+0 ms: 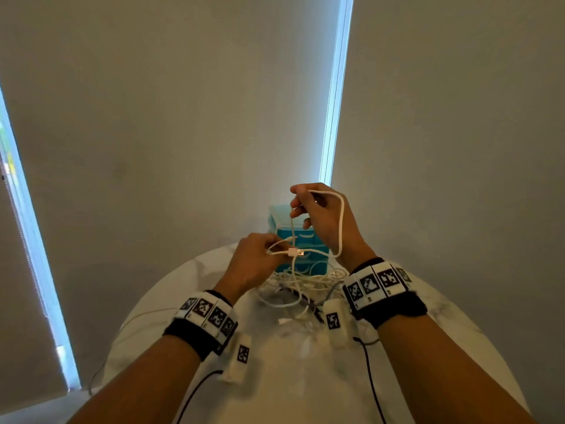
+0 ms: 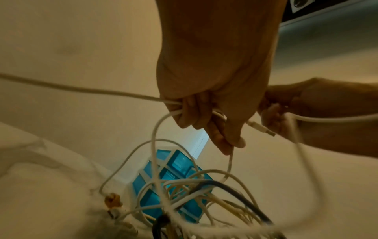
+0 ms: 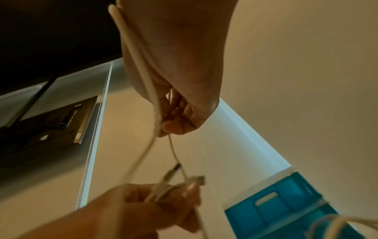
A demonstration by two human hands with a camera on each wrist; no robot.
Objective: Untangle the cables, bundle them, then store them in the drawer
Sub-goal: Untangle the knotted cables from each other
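Note:
A tangle of white cables [image 1: 301, 286] with one dark cable lies on the round white table [image 1: 275, 362]. My left hand [image 1: 260, 258] grips a white cable [image 1: 341, 221] near its USB plug [image 1: 296, 252], above the pile. My right hand [image 1: 318, 212] is raised higher and pinches a loop of the same cable, which drapes over that hand and wrist. In the left wrist view the left hand's fingers [image 2: 196, 116] curl round the cable strands, the plug [image 2: 260, 128] sticking out. The right wrist view shows the right hand's fingers [image 3: 178, 119] pinching the cable. The blue drawer unit [image 1: 298, 240] stands behind the hands.
Grey window blinds fill the background, with bright gaps at the left and centre. The blue drawer unit [image 2: 174, 182] has several shut drawers. Thin black wires run from my wristbands toward the table's near edge.

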